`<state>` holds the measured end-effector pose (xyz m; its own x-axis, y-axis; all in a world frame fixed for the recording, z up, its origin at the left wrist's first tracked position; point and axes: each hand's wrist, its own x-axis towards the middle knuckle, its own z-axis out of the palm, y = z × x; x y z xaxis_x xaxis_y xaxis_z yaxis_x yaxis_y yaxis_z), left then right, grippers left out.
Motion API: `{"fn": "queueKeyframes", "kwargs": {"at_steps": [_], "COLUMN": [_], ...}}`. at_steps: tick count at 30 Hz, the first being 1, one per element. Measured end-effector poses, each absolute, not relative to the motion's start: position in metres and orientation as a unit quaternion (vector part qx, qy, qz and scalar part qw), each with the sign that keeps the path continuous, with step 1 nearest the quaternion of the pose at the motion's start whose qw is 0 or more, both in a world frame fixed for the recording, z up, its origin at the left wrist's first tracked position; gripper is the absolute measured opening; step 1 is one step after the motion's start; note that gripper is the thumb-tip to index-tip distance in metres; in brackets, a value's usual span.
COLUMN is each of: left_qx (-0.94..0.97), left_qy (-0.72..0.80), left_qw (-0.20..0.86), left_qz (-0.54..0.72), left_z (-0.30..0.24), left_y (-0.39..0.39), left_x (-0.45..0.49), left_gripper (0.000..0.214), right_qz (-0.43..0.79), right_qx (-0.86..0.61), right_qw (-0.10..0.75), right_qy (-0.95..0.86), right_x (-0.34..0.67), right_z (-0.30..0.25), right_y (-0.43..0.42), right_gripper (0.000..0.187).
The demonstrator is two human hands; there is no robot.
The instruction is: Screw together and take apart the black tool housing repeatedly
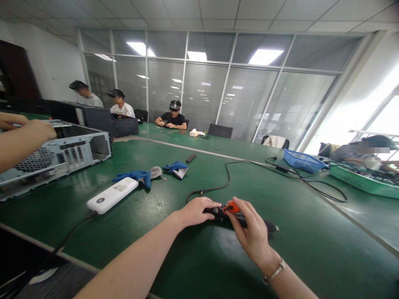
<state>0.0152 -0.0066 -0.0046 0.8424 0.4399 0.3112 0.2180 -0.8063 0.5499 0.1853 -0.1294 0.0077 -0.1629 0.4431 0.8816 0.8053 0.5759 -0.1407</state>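
Clock centred on the black handheld tool point(218, 212), which sits between the two hands, on or just above the green counter point(299, 265). Left hand point(195, 211): fingers closed on its 9 o'clock end. Right hand point(256, 236): pinching an orange piece point(231, 207) against the tool's middle; whether the piece is attached cannot be told. Risks: a loosened left grip could let the slim body roll or swivel under right-hand pressure; a slipped pinch could drop the orange piece. Black cable point(229, 174) loops from 12 o'clock toward the left hand; a snag might disturb that grip.
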Motion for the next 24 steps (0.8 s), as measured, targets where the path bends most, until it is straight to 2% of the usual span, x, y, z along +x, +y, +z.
{"fn": "queueKeyframes", "kwargs": {"at_steps": [4,10,17,24], "left_qx": [0.927,0.928,0.929,0.927], "left_qy": [0.174,0.168,0.175,0.173], "left_qw": [0.25,0.248,0.243,0.245], "left_qz": [0.216,0.22,0.216,0.224], "left_z": [-0.0061,-0.0065,-0.004,-0.0063], "left_y": [-0.0059,-0.0058,-0.0073,-0.0068], "left_x": [0.0152,0.0143,0.0139,0.0138], "left_gripper": [0.049,0.05,0.05,0.049], "right_qz": [-0.147,-0.208,-0.161,-0.22], "right_qx": [-0.425,-0.419,-0.421,-0.41], "right_qw": [0.49,0.495,0.489,0.494], "right_qy": [-0.747,-0.733,-0.747,-0.735], "right_x": [0.1834,0.1853,0.1828,0.1828], "right_z": [0.0064,0.0047,0.0025,0.0064], "right_y": [-0.1303,-0.1271,-0.1289,-0.1288], "right_gripper": [0.063,0.054,0.064,0.063]}}
